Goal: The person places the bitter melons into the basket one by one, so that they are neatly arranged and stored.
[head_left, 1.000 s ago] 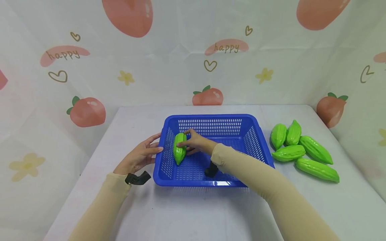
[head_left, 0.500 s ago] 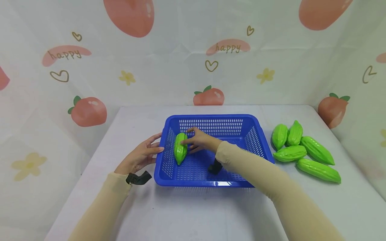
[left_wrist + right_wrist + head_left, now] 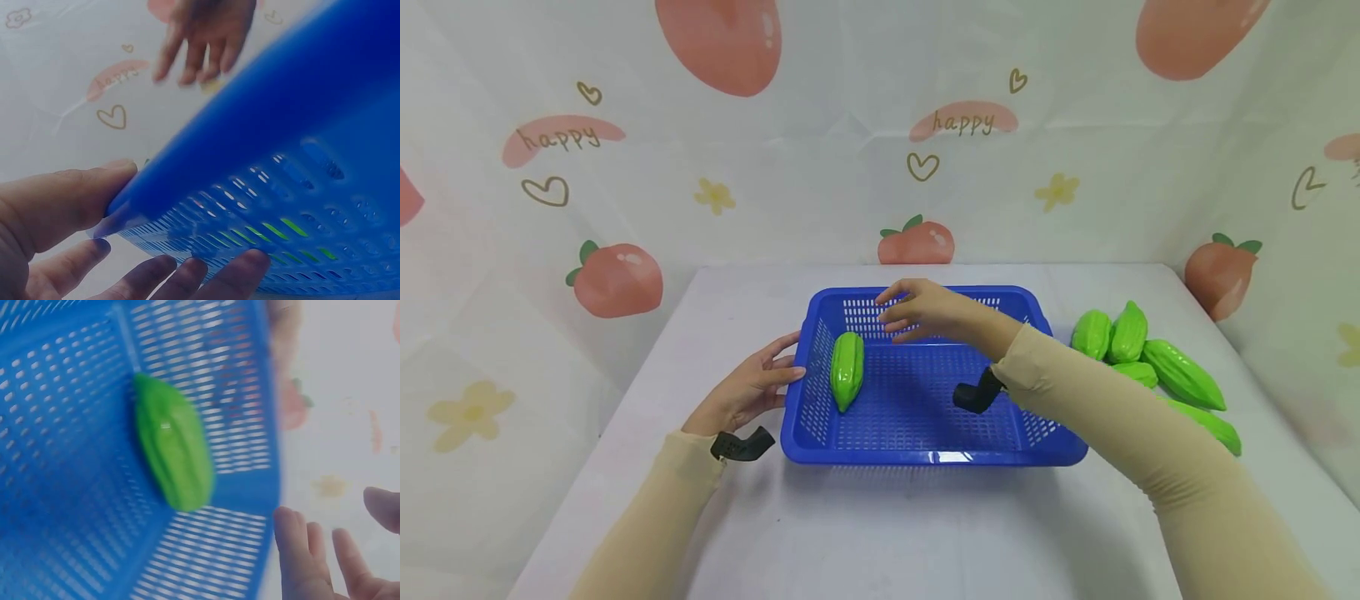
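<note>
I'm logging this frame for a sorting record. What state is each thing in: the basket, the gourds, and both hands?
blue basket: upright on the table, one gourd inside.
gourd in basket: lying by the left wall, untouched.
gourds on table: loose pile right of the basket, partly hidden by the right arm.
left hand: fingers and thumb on the basket's left rim.
right hand: empty, fingers relaxed, above the basket's far side.

- Basket (image 3: 1047, 333): glossy blue plastic, perforated walls
- Gourd (image 3: 847, 379) in it: smooth, shiny green plastic, ribbed
- Bench (image 3: 880, 525): matt pale cover
- Sleeves (image 3: 1120, 433): soft beige cloth
- Backdrop (image 3: 820, 150): printed, creased sheet
</note>
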The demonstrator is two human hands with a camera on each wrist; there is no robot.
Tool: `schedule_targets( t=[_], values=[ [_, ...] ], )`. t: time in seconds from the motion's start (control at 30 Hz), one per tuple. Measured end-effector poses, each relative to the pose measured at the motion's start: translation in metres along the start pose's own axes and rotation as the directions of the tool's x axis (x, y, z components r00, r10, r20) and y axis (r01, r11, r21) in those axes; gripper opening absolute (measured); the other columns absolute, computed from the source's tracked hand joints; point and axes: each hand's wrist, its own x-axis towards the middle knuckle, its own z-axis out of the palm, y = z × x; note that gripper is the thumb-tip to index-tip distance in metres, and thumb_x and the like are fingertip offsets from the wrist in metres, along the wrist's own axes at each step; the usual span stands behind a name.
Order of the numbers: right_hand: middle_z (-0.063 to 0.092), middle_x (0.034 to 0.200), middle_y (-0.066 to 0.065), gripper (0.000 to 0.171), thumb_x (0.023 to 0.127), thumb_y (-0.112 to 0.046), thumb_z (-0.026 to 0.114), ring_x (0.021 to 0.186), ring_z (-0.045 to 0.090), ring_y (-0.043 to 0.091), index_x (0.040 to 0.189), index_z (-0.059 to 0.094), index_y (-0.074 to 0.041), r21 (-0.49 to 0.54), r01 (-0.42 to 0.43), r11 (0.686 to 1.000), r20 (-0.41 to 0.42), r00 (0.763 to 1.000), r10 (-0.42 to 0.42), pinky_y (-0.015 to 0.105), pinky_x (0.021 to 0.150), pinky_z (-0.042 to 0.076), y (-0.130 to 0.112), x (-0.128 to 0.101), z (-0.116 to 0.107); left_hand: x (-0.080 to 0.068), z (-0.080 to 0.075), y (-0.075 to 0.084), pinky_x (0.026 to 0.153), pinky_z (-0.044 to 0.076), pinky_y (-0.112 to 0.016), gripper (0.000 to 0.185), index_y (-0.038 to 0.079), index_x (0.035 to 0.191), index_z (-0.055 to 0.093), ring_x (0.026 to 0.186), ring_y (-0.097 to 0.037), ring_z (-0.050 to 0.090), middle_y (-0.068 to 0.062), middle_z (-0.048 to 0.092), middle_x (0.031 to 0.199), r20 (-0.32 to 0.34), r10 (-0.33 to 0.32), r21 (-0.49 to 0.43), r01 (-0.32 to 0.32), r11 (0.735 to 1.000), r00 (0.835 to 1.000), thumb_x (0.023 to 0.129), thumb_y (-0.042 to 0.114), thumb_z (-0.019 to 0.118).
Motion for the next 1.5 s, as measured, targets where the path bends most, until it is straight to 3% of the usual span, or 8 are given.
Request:
schedule_targets(
  t=[0.23,0.57,0.8,0.97,1.1,1.23,1.4,1.5],
  values=[
    [0.054,0.116,0.018,0.038,0.095,-0.007,0.058,0.105,0.062,0.028,0.13,0.045,0.001,-0.037,0.14,0.989,0.036,0.99,-0.139,0.043,0.091,0.055,-0.015,-0.047,-0.029,0.0,0.0,0.0,0.086,0.057,-0.039,0.081,0.022,0.156,0.016,0.097,-0.017,0.069,-0.021,0.034,0.153,0.004,0.008,0.002,-0.008,1.0,1.0,0.092,0.012,0.065],
    [0.054,0.118,0.014,0.035,0.097,-0.01,0.057,0.106,0.062,0.021,0.129,0.045,-0.005,-0.103,0.211,0.972,0.015,0.977,-0.211,0.035,0.091,0.055,-0.009,-0.104,-0.074,0.0,0.0,0.0,0.088,0.056,-0.041,0.082,0.023,0.156,0.015,0.099,-0.019,0.069,-0.021,0.034,0.152,-0.003,0.008,0.015,-0.008,1.0,1.0,0.092,0.014,0.065],
    [0.06,0.119,0.005,0.032,0.099,-0.005,0.049,0.107,0.065,0.015,0.129,0.052,-0.016,-0.135,0.356,0.925,-0.003,0.933,-0.36,0.027,0.088,0.055,0.01,-0.143,-0.111,0.0,0.0,-0.001,0.087,0.057,-0.039,0.08,0.023,0.156,0.017,0.097,-0.017,0.069,-0.022,0.038,0.149,0.007,0.012,0.002,-0.012,1.0,1.0,0.092,0.012,0.065],
    [0.06,0.122,0.004,0.041,0.099,0.007,0.039,0.112,0.064,0.016,0.134,0.049,-0.011,-0.02,0.464,0.885,-0.001,0.886,-0.464,0.025,0.091,0.054,0.033,-0.167,-0.143,0.0,-0.001,-0.001,0.086,0.057,-0.039,0.078,0.024,0.155,0.019,0.096,-0.017,0.068,-0.021,0.041,0.146,0.021,0.015,-0.008,-0.015,1.0,1.0,0.093,0.012,0.064],
    [0.061,0.125,0.01,0.043,0.097,0.015,0.029,0.115,0.063,0.019,0.135,0.046,0.0,0.126,0.565,0.815,0.001,0.822,-0.57,0.028,0.092,0.053,0.055,-0.184,-0.167,-0.001,-0.001,-0.002,0.086,0.057,-0.039,0.078,0.023,0.155,0.019,0.096,-0.017,0.069,-0.021,0.041,0.146,0.023,0.014,-0.006,-0.014,1.0,1.0,0.093,0.012,0.064],
    [0.059,0.127,0.014,0.045,0.097,0.018,0.022,0.117,0.062,0.021,0.136,0.041,0.006,0.2,0.622,0.757,-0.025,0.776,-0.63,0.029,0.094,0.053,0.077,-0.201,-0.185,-0.001,0.0,-0.002,0.086,0.057,-0.039,0.079,0.023,0.155,0.019,0.096,-0.018,0.069,-0.022,0.042,0.146,0.018,0.014,-0.008,-0.014,1.0,1.0,0.092,0.012,0.065],
    [0.06,0.126,0.017,0.05,0.094,0.022,0.018,0.115,0.063,0.026,0.135,0.043,0.008,0.289,0.639,0.713,-0.103,0.761,-0.64,0.031,0.094,0.053,0.109,-0.218,-0.201,-0.001,0.002,0.0,0.087,0.057,-0.04,0.08,0.024,0.155,0.02,0.096,-0.018,0.069,-0.021,0.042,0.146,0.003,0.01,-0.008,-0.01,1.0,1.0,0.092,0.012,0.066],
    [0.062,0.124,0.019,0.05,0.094,0.023,0.018,0.112,0.065,0.029,0.132,0.045,0.008,0.327,0.636,0.699,-0.16,0.766,-0.622,0.033,0.092,0.054,0.129,-0.225,-0.208,-0.001,0.002,0.0,0.087,0.057,-0.04,0.08,0.024,0.155,0.019,0.096,-0.018,0.068,-0.022,0.041,0.147,-0.001,0.008,-0.008,-0.008,1.0,1.0,0.092,0.012,0.066]
  ],
)
